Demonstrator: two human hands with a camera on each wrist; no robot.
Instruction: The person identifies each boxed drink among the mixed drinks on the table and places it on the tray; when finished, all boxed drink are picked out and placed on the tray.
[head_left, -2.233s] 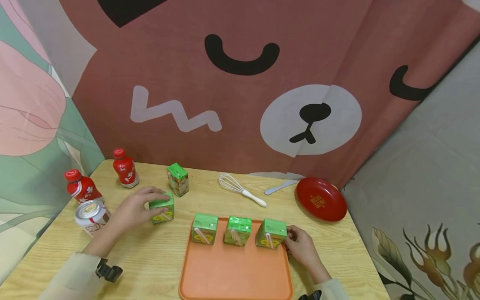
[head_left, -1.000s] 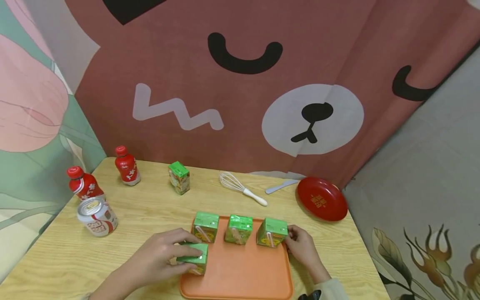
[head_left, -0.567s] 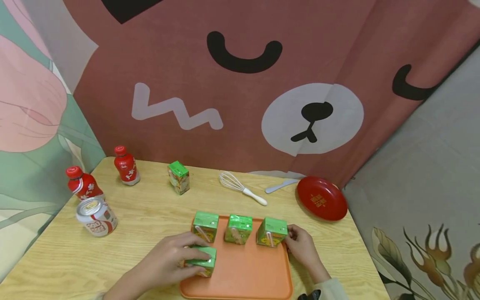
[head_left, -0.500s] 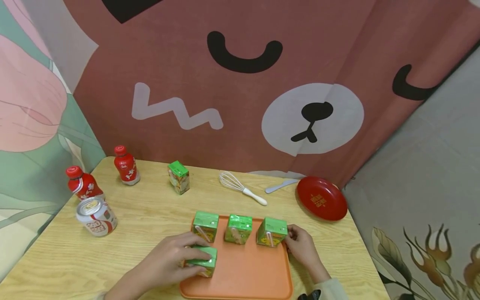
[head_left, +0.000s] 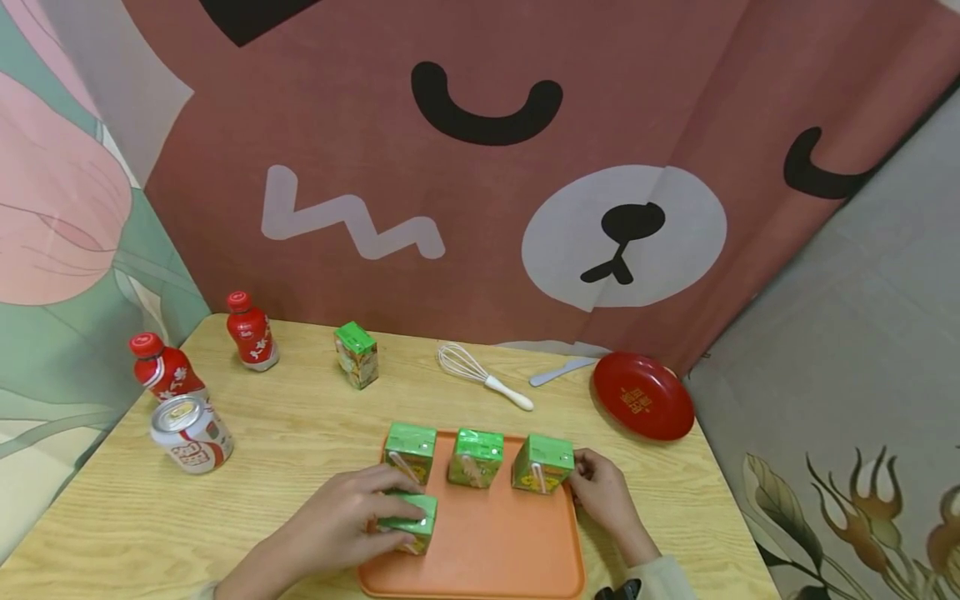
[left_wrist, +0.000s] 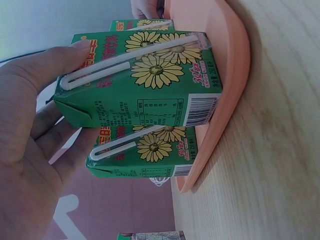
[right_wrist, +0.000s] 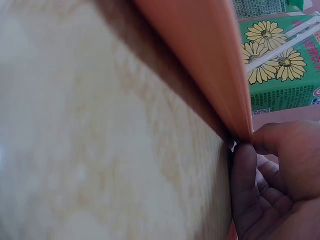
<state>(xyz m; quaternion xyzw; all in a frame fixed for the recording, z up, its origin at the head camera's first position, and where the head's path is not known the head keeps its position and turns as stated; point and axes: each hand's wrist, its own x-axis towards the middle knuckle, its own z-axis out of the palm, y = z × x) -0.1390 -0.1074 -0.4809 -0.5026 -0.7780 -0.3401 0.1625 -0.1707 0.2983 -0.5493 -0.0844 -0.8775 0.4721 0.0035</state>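
My left hand [head_left: 348, 517] grips a green drink carton [head_left: 423, 525] at the left side of the orange tray [head_left: 510, 550]. In the left wrist view, thumb and fingers span the top end of this carton [left_wrist: 140, 85], which has yellow flowers and a white straw on its side. Behind it, along the tray's far edge, stand a left carton [head_left: 411, 442], a middle carton [head_left: 477, 458] and a right carton [head_left: 543, 462]. My right hand [head_left: 603, 496] pinches the tray's right rim; the right wrist view has thumb and finger meeting at the rim [right_wrist: 220, 75].
Another carton [head_left: 357, 354] stands farther back. To the left are a white can [head_left: 193, 437], a front red bottle [head_left: 168, 367] and a rear red bottle [head_left: 252, 333]. A whisk [head_left: 487, 375], a pale knife [head_left: 561, 372] and a red plate [head_left: 643, 396] lie behind the tray.
My left hand brought the carton from the table left of the tray onto the tray, then shifted it slightly right. The right hand stayed at the rim.
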